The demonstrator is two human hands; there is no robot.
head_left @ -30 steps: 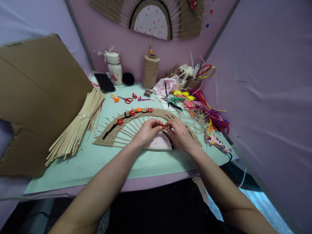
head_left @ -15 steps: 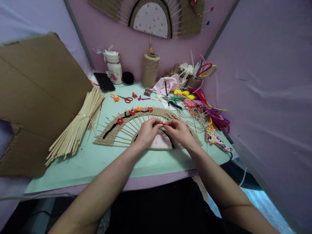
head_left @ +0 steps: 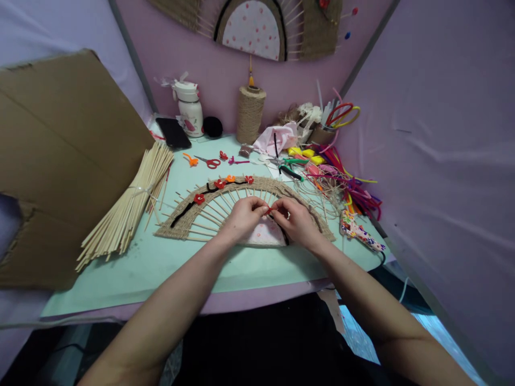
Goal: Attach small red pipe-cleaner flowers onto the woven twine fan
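Observation:
Between the fingertips of both hands is a small piece of red pipe cleaner (head_left: 269, 210), mostly hidden by the fingers. My left hand (head_left: 243, 217) pinches it from the left, and my right hand (head_left: 295, 219) pinches it from the right. Both are held over a fan-shaped weaving (head_left: 181, 225) of twine and thin sticks that lies flat on the table. Along its upper left band run a black strip and several flowers, one of them a red flower (head_left: 199, 199). A white dotted half-round piece (head_left: 263, 234) at its middle is partly covered by my hands.
A bundle of sticks (head_left: 124, 209) and a cardboard sheet (head_left: 68, 161) stand left. Behind lie red-handled scissors (head_left: 213, 163), green-handled pliers (head_left: 290, 170) and a twine spool (head_left: 250, 115). At right are colourful pipe cleaners (head_left: 346, 187) and a flower-patterned glue gun (head_left: 360, 230).
The fingers of my right hand have curled and shifted slightly around the red piece. The whole view has moved a little; the things on the table lie as before.

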